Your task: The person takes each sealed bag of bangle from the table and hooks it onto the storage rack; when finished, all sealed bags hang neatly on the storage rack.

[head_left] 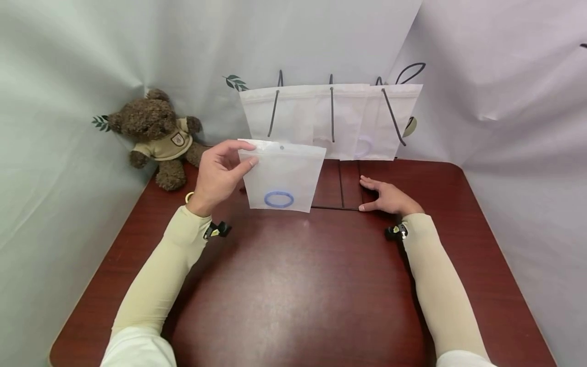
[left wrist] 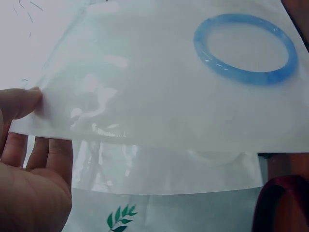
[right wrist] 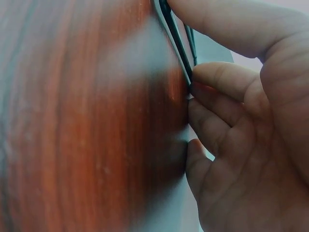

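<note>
My left hand [head_left: 217, 176] pinches a translucent white zip bag [head_left: 293, 171] by its upper left corner, thumb in front and fingers behind. Inside the bag lies a blue bangle [left wrist: 282, 76], low down near the bottom edge. A small hole shows at the middle of the bag's top. Behind it stands a black wire display rack [head_left: 332, 120], with several similar bags [head_left: 286, 109] hanging from its hooks. My right hand [head_left: 390, 198] rests on the table with spread fingers, its fingertips and thumb at the rack's base wire [head_left: 341, 183].
A brown teddy bear [head_left: 151, 120] in a beige top sits at the back left of the dark red table [head_left: 302, 285]. Pale cloth [head_left: 321, 41] with printed leaves surrounds the table. One hanging bag [head_left: 378, 122] shows a faint lilac ring.
</note>
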Demonstrator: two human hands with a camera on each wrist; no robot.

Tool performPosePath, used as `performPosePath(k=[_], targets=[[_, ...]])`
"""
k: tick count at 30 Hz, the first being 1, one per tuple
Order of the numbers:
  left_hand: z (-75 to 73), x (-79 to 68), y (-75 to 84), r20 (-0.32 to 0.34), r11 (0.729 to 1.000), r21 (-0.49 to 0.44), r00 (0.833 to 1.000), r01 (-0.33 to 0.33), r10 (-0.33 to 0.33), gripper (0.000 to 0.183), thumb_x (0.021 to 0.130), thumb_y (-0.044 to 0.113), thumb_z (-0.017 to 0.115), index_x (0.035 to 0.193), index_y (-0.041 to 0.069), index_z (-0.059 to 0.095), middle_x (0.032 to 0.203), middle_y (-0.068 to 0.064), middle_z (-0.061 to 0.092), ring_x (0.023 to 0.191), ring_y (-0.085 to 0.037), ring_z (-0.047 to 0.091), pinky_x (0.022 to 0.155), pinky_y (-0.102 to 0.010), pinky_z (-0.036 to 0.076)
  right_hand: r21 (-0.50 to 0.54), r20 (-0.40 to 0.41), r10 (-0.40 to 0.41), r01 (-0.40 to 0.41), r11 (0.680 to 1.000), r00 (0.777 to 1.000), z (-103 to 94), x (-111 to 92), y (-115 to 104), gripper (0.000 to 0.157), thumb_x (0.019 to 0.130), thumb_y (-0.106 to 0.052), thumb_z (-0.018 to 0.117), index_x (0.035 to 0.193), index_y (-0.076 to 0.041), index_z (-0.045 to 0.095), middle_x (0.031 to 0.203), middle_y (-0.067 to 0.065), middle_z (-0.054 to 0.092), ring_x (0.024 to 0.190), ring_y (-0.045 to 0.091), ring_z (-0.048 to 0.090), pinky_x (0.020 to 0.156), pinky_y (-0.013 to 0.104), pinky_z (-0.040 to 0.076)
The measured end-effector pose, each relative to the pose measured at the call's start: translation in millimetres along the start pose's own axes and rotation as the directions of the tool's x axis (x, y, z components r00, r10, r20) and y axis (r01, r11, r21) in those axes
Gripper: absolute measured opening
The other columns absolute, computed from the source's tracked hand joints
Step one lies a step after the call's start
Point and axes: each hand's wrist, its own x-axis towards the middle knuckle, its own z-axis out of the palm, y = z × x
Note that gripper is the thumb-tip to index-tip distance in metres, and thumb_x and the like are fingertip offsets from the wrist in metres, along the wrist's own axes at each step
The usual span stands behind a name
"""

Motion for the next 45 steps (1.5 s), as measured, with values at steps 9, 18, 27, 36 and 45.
performPosePath(k=[9, 18, 27, 36, 45], targets=[[-3.2, 10.3, 9.4, -0.067, 0.996, -0.013, 0.994, -0.088, 0.087, 0.025, 0.089, -0.006, 0.078, 0.114, -0.004, 0.076, 0.059, 0.001, 0.048, 0.051, -0.011, 0.039, 0.05, -0.024, 0.035, 0.01, 0.011, 0.008, -0.008, 1.0, 1.0, 0.9, -2, 3, 0.102, 0.088, -0.044, 0.086, 0.167, -0.011, 0.031, 0.177, 0.003, 0.021, 0.165, 0.034, 0.012, 0.129, 0.058, 0.019], [-11.1, 13.0, 0.1, -0.109, 0.998, -0.04, 0.993, -0.056, 0.051, 0.026, 0.09, -0.005, 0.079, 0.116, -0.004, 0.076, 0.071, 0.003, 0.064, 0.054, -0.012, 0.042, 0.052, -0.024, 0.036, 0.005, 0.009, -0.005, 0.005, 1.0, 1.0, -0.6, 0, 3, 0.1, 0.089, -0.043, 0.085, 0.167, -0.01, 0.032, 0.177, 0.004, 0.021, 0.165, 0.034, 0.012, 0.129, 0.058, 0.019], [-11.5, 20.5, -15.0, -0.133, 1.0, -0.028, 0.991, -0.001, -0.003, 0.028, 0.091, -0.003, 0.079, 0.117, 0.005, 0.079, 0.062, 0.003, 0.05, 0.056, -0.012, 0.039, 0.054, -0.023, 0.033, 0.007, 0.003, -0.002, 0.002, 1.0, 1.0, -1.5, -1, 2, 0.099, 0.089, -0.04, 0.086, 0.166, -0.01, 0.032, 0.177, 0.005, 0.021, 0.165, 0.035, 0.012, 0.129, 0.058, 0.019], [-1.4, 35.1, -21.0, -0.165, 0.996, -0.086, 0.985, 0.032, -0.045, 0.027, 0.092, 0.0, 0.079, 0.117, 0.009, 0.079, 0.084, 0.002, 0.071, 0.064, -0.011, 0.053, 0.063, -0.023, 0.041, 0.012, -0.003, -0.007, 0.007, 1.0, 1.0, -0.2, -1, 4, 0.1, 0.088, -0.042, 0.086, 0.166, -0.01, 0.032, 0.177, 0.004, 0.021, 0.165, 0.034, 0.013, 0.129, 0.057, 0.02], [5.9, 53.5, -26.2, -0.166, 0.99, -0.135, 0.984, 0.048, -0.07, 0.025, 0.093, 0.001, 0.078, 0.118, 0.008, 0.078, 0.116, -0.004, 0.076, 0.081, -0.014, 0.068, 0.069, -0.025, 0.049, 0.02, -0.013, -0.009, 0.01, 1.0, 1.0, 0.7, 0, 4, 0.099, 0.088, -0.039, 0.087, 0.166, -0.009, 0.033, 0.177, 0.005, 0.023, 0.165, 0.034, 0.013, 0.129, 0.058, 0.019]])
